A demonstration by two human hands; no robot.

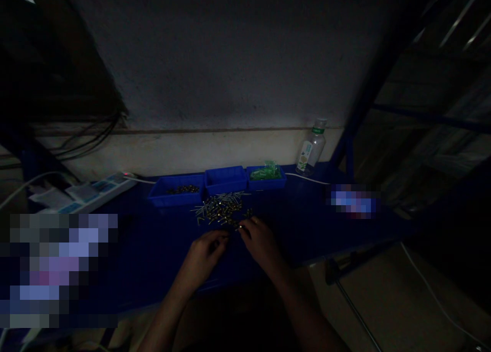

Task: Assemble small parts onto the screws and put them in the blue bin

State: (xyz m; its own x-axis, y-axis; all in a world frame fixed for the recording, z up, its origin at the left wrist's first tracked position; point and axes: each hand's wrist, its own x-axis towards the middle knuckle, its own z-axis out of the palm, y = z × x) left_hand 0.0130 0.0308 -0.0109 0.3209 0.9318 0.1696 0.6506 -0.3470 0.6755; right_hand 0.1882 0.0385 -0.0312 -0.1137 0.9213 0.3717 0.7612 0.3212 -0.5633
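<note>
A loose pile of small brass-coloured and silvery metal pieces [222,209] lies on the blue table [153,249]. Just below the pile, my left hand [209,247] is closed, thumb and fingers pressed together; anything between them is too small and dark to name. My right hand [259,234] is at the pile's lower right edge, its fingertips pinched at a small brass-coloured piece [240,227]. Behind the pile stand three blue trays: the left tray [176,198] holds similar brass-coloured pieces, the middle tray [225,178] shows nothing inside, and the right tray [266,183] holds green plastic [266,172].
A clear bottle [311,150] with a green band stands at the back right. At the left lies a white power strip [99,192] with plugs and cables. Blurred patches cover things at the far left and right. A wall [230,60] rises behind the table.
</note>
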